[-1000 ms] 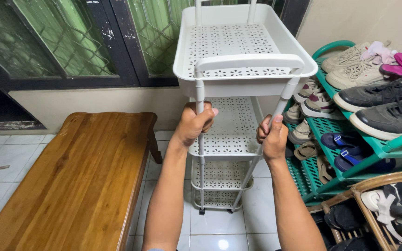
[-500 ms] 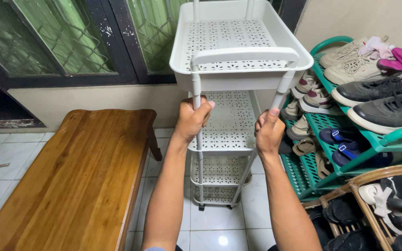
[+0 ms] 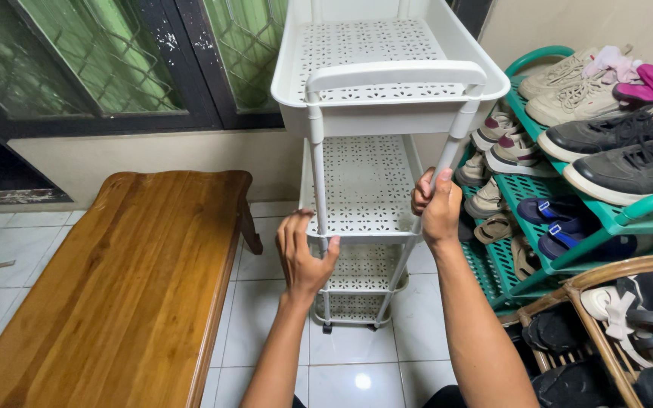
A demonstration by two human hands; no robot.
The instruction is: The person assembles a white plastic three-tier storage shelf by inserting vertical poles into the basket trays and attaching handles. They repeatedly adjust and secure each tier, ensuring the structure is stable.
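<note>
While the white tiered cart (image 3: 372, 151) stands on floor tiles at 12 o'clock, right hand (image 3: 438, 208) clamps its post, steadying; left hand (image 3: 301, 255), fingers spread, touches the other post.

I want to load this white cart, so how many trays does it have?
4. The top tray is under the handle, the second between the hands, the third below it, and the bottom one by the wheels.

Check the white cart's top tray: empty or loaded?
Empty. The white cart's top tray shows only its bare perforated floor; nothing lies in it.
</note>
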